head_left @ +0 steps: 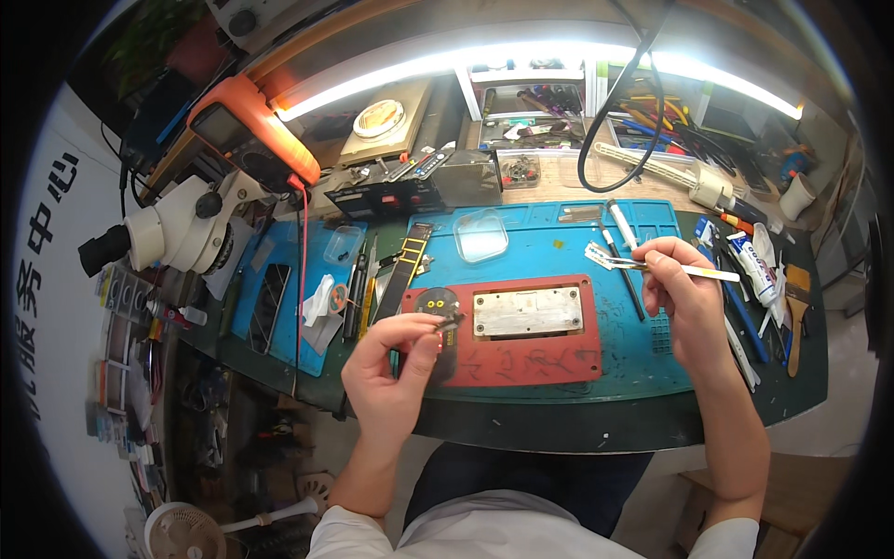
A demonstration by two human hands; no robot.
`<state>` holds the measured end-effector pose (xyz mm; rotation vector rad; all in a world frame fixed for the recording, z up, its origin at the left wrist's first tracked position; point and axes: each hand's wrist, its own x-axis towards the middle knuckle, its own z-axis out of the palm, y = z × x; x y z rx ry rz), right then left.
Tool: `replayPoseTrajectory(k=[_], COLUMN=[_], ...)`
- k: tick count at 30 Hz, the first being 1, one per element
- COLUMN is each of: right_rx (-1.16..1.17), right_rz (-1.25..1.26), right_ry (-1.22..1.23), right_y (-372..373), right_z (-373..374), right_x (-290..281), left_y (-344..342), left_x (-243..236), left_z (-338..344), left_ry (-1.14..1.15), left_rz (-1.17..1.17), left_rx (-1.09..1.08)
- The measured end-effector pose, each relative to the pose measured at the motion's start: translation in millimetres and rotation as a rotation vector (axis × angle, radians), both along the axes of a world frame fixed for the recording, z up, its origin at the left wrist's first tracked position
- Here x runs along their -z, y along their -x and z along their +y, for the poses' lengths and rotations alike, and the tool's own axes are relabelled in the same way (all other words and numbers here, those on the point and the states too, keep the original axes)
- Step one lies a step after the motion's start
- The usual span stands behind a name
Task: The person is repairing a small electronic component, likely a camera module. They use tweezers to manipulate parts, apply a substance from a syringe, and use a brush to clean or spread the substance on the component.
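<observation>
My left hand is closed, thumb and forefinger pinching a small dark part over the left end of a red heating station. The part is too small to name. On the station lies a silvery metal plate with screws at its corners. My right hand is raised to the right of the station, closed around a pair of tweezers. Their tips point left, near a small white and red piece. I cannot tell whether they touch it.
A blue work mat carries a clear plastic box, a syringe and a black phone-shaped panel. A white microscope and an orange multimeter stand left. A brush and tube lie right. A black cable hangs overhead.
</observation>
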<state>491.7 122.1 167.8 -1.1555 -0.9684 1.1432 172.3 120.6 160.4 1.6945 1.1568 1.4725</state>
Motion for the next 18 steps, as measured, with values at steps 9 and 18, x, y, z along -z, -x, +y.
replayPoseTrajectory(k=[9,18], right_rx=[0.007,-0.024], right_rz=[0.003,0.017], right_ry=[0.0,-0.006], right_y=[3.2,0.1], right_z=[0.7,0.1], right_x=[0.7,2.4], left_y=[-1.2,1.0], left_x=[-1.4,2.1], left_z=[2.2,1.4], left_ry=[-0.356,-0.297], left_rz=[0.482,0.364], left_rx=[0.038,-0.018])
